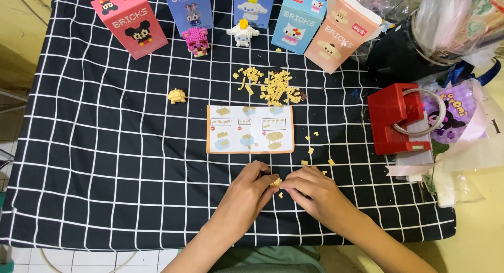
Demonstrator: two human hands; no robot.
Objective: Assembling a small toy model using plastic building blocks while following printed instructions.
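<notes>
Yellow brick piece [275, 183] | pinched between left hand [251, 186] and right hand [310, 189]

Black white-grid tablecloth [105, 163], cream wall [21, 37], white tiled floor [94, 260]

One head-worn camera looks steeply down, fairly near, over the checked tablecloth [105, 163].

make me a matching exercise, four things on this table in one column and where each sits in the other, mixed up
Things:
1. instruction sheet
2. red tape dispenser
3. loose yellow brick pile
4. small yellow brick piece

Places:
A. between the fingers of the left hand and right hand
B. right side of the checked cloth
C. just beyond the hands, mid-table
D. between the sheet and the boxes

Pairs: 1-C, 2-B, 3-D, 4-A
</notes>
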